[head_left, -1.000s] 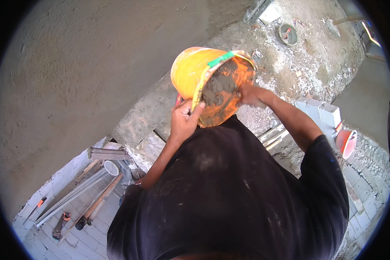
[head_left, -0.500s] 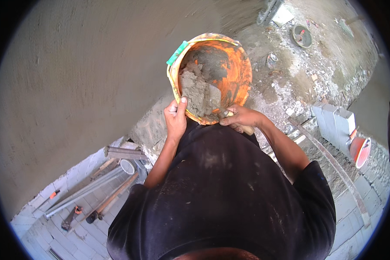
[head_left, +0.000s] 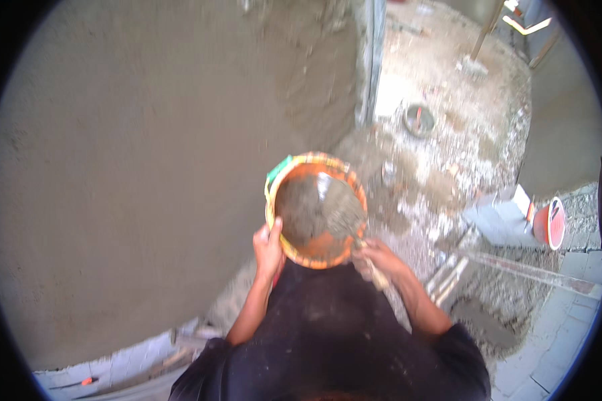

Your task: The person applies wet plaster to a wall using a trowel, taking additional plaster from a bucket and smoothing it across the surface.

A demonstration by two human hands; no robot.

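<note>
An orange bucket [head_left: 320,247] with a green grip on its handle is held in front of my dark shirt, tilted so its inside shows. Grey mortar [head_left: 297,210] lies in it and smears its walls. My left hand [head_left: 268,250] grips the left rim, thumb over the edge. My right hand [head_left: 380,259], slightly blurred, is closed round the wooden handle of a trowel [head_left: 379,279] at the right rim. The trowel's blade reaches over the bucket's inside, and a heap of mortar covers most of it.
A large wall [head_left: 147,174] coated in grey render fills the left. Rubble-strewn ground holds a round basin [head_left: 419,121]. To the right are stacked grey blocks [head_left: 498,219], a red bucket [head_left: 550,224] and a long straight bar [head_left: 528,267].
The view has tilted up, showing more wall and ground ahead. The bucket sits lower in the picture. The trowel blade has swung to the bucket's right side and carries a heap of mortar.
</note>
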